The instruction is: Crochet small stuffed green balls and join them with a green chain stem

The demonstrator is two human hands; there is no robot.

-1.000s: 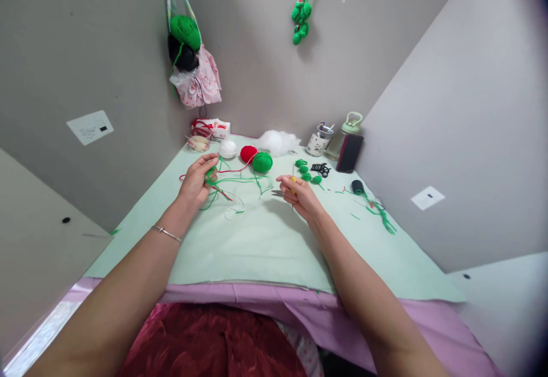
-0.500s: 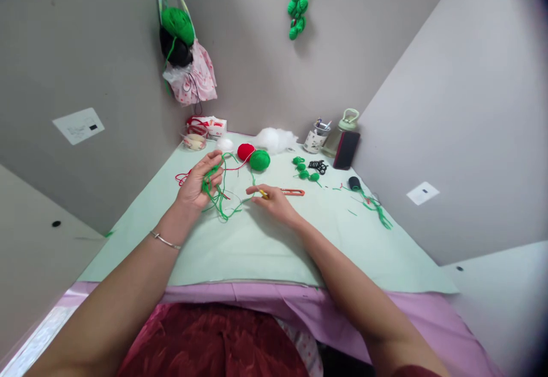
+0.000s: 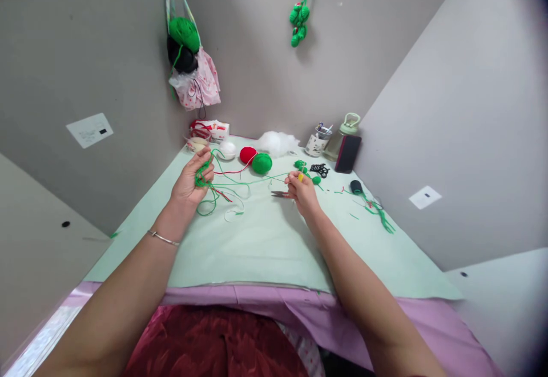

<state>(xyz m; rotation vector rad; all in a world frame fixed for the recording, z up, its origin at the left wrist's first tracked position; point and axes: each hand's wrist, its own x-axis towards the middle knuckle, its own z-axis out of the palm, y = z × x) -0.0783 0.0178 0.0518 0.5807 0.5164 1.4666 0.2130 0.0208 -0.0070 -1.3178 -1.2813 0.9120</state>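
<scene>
On the left, my left hand (image 3: 190, 180) is raised over the table, fingers curled round a loose bundle of green yarn (image 3: 204, 176). Loops and a few red strands dangle from it. My right hand (image 3: 303, 189) pinches a green yarn strand (image 3: 265, 180) that runs taut across to the bundle. A small yellow-handled tool (image 3: 301, 176) shows between its fingers; its tip is hidden. The blades of thread snips (image 3: 280, 194) stick out left of my right hand, which hides their handle. Behind the strand sit a green yarn ball (image 3: 262, 164) and a red yarn ball (image 3: 248, 155).
White stuffing (image 3: 278, 143), a pen cup (image 3: 318, 140), a bottle (image 3: 342, 134) and a phone (image 3: 348, 153) line the back. Small green knitted pieces (image 3: 315, 180) lie beyond my right hand. Black thread (image 3: 355, 187) and yarn scraps (image 3: 383, 217) are farther right.
My right hand has moved right, drawing the green strand out straight from the bundle. The snips' blades now show and their orange handle is covered. My left hand has shifted slightly left.
</scene>
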